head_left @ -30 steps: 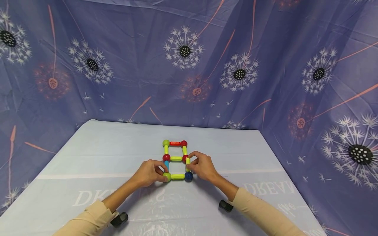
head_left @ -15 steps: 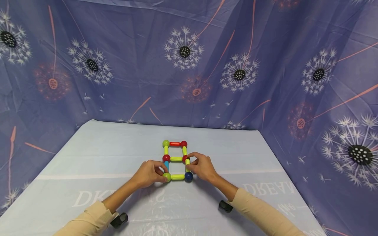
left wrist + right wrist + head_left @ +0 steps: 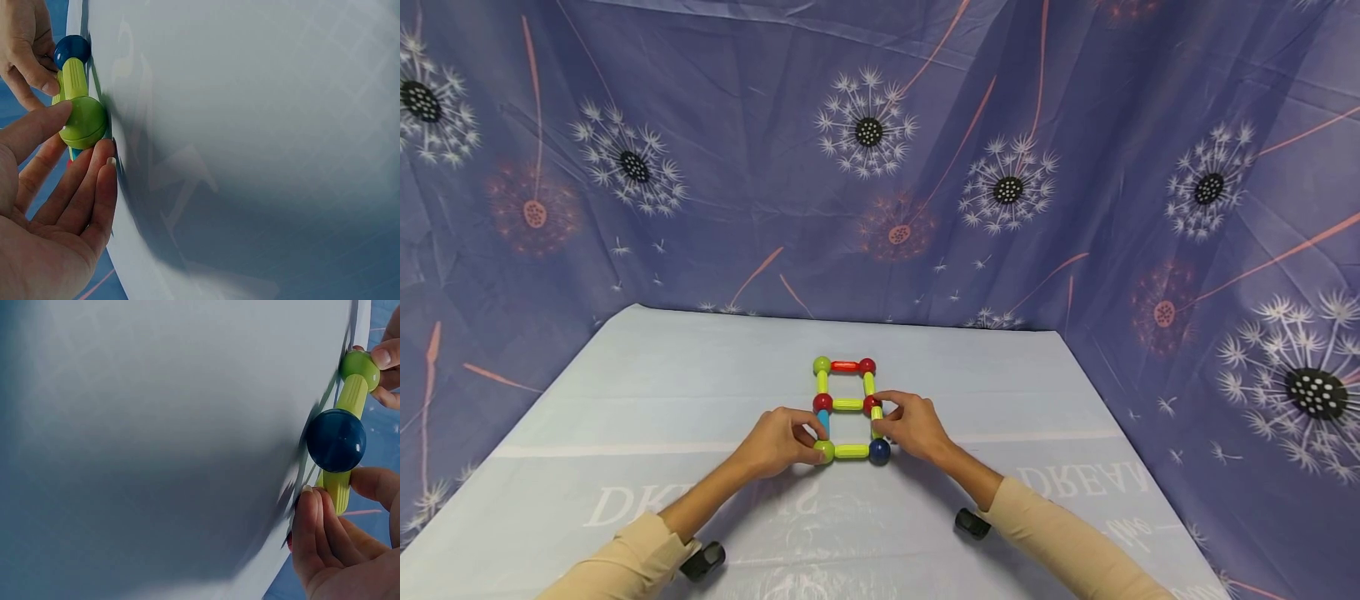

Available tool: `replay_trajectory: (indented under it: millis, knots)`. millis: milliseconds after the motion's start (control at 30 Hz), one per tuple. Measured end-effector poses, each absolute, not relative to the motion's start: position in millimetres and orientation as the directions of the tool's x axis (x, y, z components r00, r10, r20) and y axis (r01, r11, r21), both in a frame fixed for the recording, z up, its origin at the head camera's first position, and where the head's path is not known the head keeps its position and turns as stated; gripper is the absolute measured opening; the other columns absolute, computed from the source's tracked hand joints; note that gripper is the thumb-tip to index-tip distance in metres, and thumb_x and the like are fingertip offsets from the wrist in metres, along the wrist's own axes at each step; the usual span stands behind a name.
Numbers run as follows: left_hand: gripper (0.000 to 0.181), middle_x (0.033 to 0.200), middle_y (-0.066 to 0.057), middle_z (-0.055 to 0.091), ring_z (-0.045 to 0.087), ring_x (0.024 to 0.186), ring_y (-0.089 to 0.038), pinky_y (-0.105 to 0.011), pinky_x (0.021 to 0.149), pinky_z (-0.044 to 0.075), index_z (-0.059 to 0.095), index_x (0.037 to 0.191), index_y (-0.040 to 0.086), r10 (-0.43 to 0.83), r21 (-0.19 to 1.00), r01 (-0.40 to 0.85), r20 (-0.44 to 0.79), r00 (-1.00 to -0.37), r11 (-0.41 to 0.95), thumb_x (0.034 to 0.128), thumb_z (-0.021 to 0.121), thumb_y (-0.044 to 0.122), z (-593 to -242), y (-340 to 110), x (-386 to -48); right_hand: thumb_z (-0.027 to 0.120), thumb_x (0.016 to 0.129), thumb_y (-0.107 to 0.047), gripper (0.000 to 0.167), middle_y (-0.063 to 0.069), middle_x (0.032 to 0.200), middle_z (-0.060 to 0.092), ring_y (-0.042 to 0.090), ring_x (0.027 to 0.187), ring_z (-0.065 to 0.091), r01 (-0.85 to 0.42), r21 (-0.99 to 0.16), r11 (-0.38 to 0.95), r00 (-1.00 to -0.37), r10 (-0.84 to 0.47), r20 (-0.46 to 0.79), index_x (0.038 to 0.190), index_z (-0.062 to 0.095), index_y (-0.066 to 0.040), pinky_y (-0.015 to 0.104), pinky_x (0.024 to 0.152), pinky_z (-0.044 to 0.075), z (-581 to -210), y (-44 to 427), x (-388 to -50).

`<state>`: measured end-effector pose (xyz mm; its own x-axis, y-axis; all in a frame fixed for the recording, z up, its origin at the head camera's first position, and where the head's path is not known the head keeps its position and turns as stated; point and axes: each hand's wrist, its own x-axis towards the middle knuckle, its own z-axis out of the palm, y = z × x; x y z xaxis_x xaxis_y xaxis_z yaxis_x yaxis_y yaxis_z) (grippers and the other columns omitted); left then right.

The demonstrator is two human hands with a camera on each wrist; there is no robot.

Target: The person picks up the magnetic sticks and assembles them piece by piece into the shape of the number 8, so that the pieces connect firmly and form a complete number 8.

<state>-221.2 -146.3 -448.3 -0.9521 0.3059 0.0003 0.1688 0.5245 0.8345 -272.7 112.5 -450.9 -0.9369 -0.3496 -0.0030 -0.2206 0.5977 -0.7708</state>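
A ladder-like frame of balls and rods lies on the cloth-covered table, forming two joined squares. My left hand (image 3: 782,442) pinches the lime-green ball (image 3: 86,122) at the near left corner, thumb on top and fingers beneath it. From that ball a blue rod (image 3: 823,421) runs back to a red ball (image 3: 823,402). My right hand (image 3: 916,425) pinches the yellow-green rod (image 3: 337,490) on the right side, between the dark blue ball (image 3: 337,440) and another red ball, which its fingers partly hide. A yellow-green rod (image 3: 852,451) joins the two near corner balls.
The far square has a green ball (image 3: 822,365), a dark red ball (image 3: 867,367) and a red rod (image 3: 845,366). A pale cloth with printed lettering covers the table (image 3: 700,358). A purple dandelion-print curtain (image 3: 737,167) hangs behind and along both sides.
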Motion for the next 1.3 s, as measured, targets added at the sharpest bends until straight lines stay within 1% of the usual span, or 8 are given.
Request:
replay_trajectory:
  millis: [667, 867, 1133, 1300]
  knots:
    - [0.022, 0.084, -0.001, 0.077, 0.072, 0.079, -0.012, -0.03, 0.068, 0.052, 0.075, 0.093, 0.012, 0.312, 0.832, 0.181, 0.01, -0.95, 0.525, 0.0757, 0.089, 0.014, -449.2, -147.6, -221.8, 0.074, 0.085, -0.021, 0.054, 0.001, 0.086, 0.077, 0.011, 0.072, 0.069, -0.233, -0.756, 0.611, -0.93, -0.367, -0.01, 0.137, 0.063, -0.013, 0.029, 0.061, 0.054, -452.1, 114.2, -273.2]
    - [0.023, 0.085, -0.001, 0.077, 0.072, 0.079, -0.012, -0.03, 0.069, 0.053, 0.075, 0.093, 0.012, 0.314, 0.831, 0.183, 0.011, -0.95, 0.525, 0.0757, 0.089, 0.014, -449.2, -147.7, -221.6, 0.076, 0.084, -0.022, 0.055, 0.0, 0.081, 0.076, 0.012, 0.07, 0.068, -0.235, -0.757, 0.61, -0.93, -0.368, -0.008, 0.136, 0.063, -0.012, 0.03, 0.059, 0.053, -452.8, 113.3, -273.6]
    - [0.022, 0.084, -0.002, 0.077, 0.072, 0.079, -0.013, -0.03, 0.068, 0.053, 0.075, 0.093, 0.011, 0.311, 0.831, 0.181, 0.01, -0.95, 0.526, 0.076, 0.089, 0.014, -448.9, -147.3, -222.1, 0.075, 0.085, -0.021, 0.053, -0.002, 0.08, 0.074, 0.011, 0.069, 0.065, -0.229, -0.744, 0.628, -0.934, -0.358, -0.015, 0.136, 0.061, -0.015, 0.029, 0.06, 0.052, -454.7, 112.1, -274.8]
    - [0.023, 0.085, -0.002, 0.077, 0.072, 0.079, -0.013, -0.03, 0.069, 0.053, 0.075, 0.094, 0.011, 0.311, 0.831, 0.177, 0.005, -0.951, 0.527, 0.0759, 0.089, 0.015, -448.9, -147.5, -222.0, 0.075, 0.085, -0.021, 0.053, -0.001, 0.08, 0.074, 0.011, 0.068, 0.065, -0.239, -0.744, 0.624, -0.932, -0.362, -0.004, 0.136, 0.061, -0.015, 0.029, 0.059, 0.052, -455.7, 112.0, -274.7]
